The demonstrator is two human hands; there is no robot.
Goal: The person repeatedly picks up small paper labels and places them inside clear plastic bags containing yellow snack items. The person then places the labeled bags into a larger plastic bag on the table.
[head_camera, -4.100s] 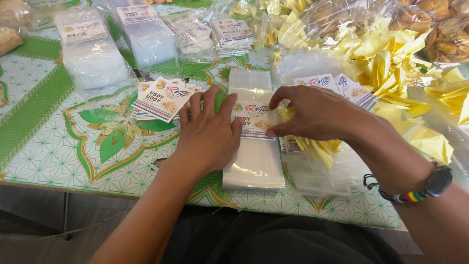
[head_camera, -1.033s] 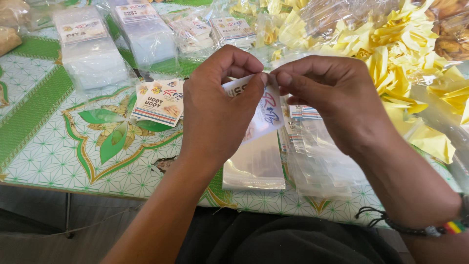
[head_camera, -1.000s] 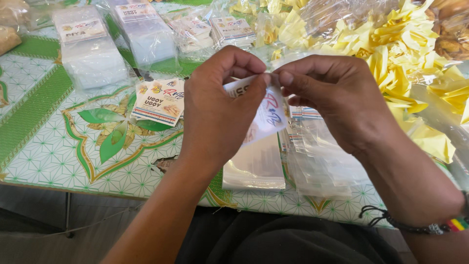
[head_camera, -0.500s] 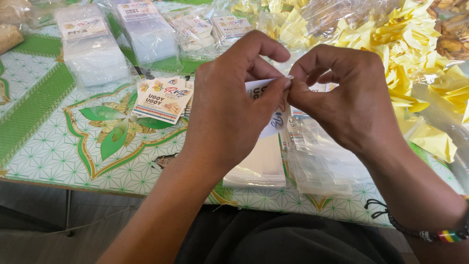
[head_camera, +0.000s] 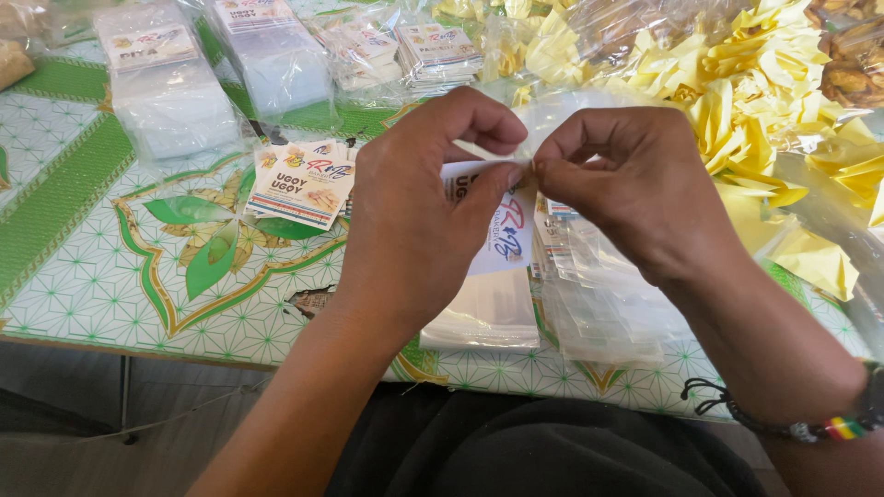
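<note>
My left hand (head_camera: 419,216) and my right hand (head_camera: 626,189) meet above the table, both pinching the top edge of a small clear plastic bag (head_camera: 502,230) that has a white printed label card inside. The bag hangs between my fingertips, tilted slightly. Below it on the table lies a flat stack of empty clear bags (head_camera: 483,313). A fanned pile of printed label cards (head_camera: 302,181) lies just left of my left hand.
Bundles of clear bags (head_camera: 170,101) and wrapped label packs (head_camera: 437,51) stand at the back. Yellow folded paper pieces (head_camera: 746,83) heap at the right. A green-patterned tablecloth (head_camera: 110,276) covers the table, torn near its front edge (head_camera: 308,299).
My hands lifted the bag with its label off the stack on the table and brought their fingertips together at its top edge. The bag now hangs lower between them.
</note>
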